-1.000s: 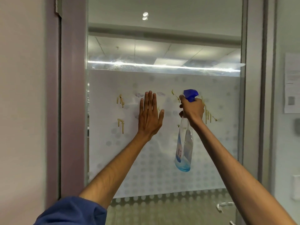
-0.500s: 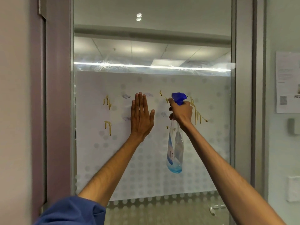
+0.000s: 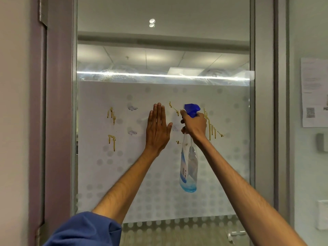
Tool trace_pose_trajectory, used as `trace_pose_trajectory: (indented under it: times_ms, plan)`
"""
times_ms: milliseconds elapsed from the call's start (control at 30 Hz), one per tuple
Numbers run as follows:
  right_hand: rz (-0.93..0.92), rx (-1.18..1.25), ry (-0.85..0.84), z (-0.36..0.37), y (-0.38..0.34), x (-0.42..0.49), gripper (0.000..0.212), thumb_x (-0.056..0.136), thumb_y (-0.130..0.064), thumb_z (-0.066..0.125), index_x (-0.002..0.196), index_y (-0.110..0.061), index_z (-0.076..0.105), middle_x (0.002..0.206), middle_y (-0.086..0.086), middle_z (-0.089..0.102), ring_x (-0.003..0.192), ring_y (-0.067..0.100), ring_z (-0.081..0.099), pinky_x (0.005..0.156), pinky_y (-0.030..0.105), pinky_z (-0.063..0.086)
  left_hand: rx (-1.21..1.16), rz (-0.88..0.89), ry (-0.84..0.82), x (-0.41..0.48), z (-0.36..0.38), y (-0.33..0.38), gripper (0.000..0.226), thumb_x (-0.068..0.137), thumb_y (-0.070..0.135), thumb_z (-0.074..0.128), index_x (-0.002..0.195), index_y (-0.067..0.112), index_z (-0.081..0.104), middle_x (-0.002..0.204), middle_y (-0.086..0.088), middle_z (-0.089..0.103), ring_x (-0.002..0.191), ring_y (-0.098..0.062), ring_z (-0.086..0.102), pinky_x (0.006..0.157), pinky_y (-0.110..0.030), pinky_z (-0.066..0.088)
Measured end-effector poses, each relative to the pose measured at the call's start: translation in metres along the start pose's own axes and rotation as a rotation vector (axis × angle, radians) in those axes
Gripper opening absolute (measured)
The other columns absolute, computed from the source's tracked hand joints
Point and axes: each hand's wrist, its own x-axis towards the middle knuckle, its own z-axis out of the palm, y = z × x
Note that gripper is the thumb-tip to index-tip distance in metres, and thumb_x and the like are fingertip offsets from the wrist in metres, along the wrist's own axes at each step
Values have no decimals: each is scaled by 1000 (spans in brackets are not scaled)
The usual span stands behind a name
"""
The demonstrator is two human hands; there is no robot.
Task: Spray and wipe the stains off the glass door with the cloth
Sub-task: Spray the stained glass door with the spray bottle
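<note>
The glass door (image 3: 221, 166) carries a frosted dotted film with yellow-brown drip stains at the left (image 3: 111, 114), lower left (image 3: 112, 139) and right (image 3: 211, 128), plus small grey smudges (image 3: 132, 108). My left hand (image 3: 158, 132) lies flat against the glass, fingers straight and together. A faint pale edge beside it looks like a white cloth (image 3: 144, 119) pressed under the palm. My right hand (image 3: 195, 126) grips the neck of a clear spray bottle (image 3: 189, 167) with a blue trigger head and a little blue liquid, its nozzle facing the glass.
A purple-grey door frame (image 3: 58, 121) stands at the left and a grey metal frame (image 3: 262, 121) at the right. A paper notice (image 3: 314, 93) hangs on the right wall. A metal handle (image 3: 236, 234) shows low on the door.
Both hands keep their places on the glass and bottle. Only my view has shifted slightly sideways across the door.
</note>
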Motion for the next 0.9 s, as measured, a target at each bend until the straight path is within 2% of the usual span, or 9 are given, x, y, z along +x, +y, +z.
trace_pose_trajectory:
  times_ms: [133,267,367,433,533,600,700,767,900]
  plan:
    - [-4,-5,4,-3,4,4,24,91,-37,66,78,-23,52,80,7,70,58,22,65,69,41,61,28,-28,-6,4,5,12,69,104,46,26,155,0,16,164,-18,13,153,-31,13,124,-40,7]
    - [-22,-10,19,-5,8,8,25,92,-37,65,76,-24,51,79,8,69,57,21,65,66,36,59,9,-71,-17,4,11,15,71,105,47,28,157,2,10,166,-15,6,154,-27,2,125,-36,-5]
    - [-27,-44,46,-7,10,12,23,92,-34,64,79,-18,53,76,9,65,58,20,64,61,32,56,-5,-74,-7,4,14,16,71,104,46,28,156,1,10,166,-16,7,154,-28,4,125,-38,1]
    - [-65,-95,65,-7,13,13,26,92,-29,64,72,-20,50,67,7,60,59,21,64,57,28,51,-9,-77,-1,4,14,17,71,104,47,24,156,1,9,166,-16,6,154,-28,2,125,-39,2]
    - [-100,-137,67,-7,15,12,32,90,-26,64,66,-26,44,62,4,56,63,27,66,61,32,54,-17,-84,-10,4,14,18,71,104,47,23,156,2,5,166,-15,2,154,-27,-1,125,-38,-2]
    - [-100,-111,96,-8,16,13,33,90,-26,65,66,-27,43,60,2,55,60,25,66,60,31,55,-34,-89,-9,4,13,19,70,105,46,25,156,3,4,166,-15,1,155,-28,-1,126,-39,-1]
    - [-63,-63,113,-16,19,20,23,90,-32,66,74,-23,51,67,1,62,52,15,64,56,27,55,-48,-87,11,3,12,23,70,105,44,27,156,2,5,166,-16,2,155,-29,1,126,-40,1]
    - [-28,-46,114,-23,23,24,21,89,-35,67,82,-24,51,72,0,65,52,15,64,59,30,57,-46,-78,24,3,12,25,70,105,45,26,156,2,5,166,-16,3,154,-29,2,125,-40,1]
    - [9,-33,145,-41,30,27,23,89,-36,67,82,-26,48,73,-2,65,53,16,64,63,35,60,-75,-84,20,-1,13,36,70,105,44,23,156,0,5,166,-17,3,155,-30,2,126,-41,3]
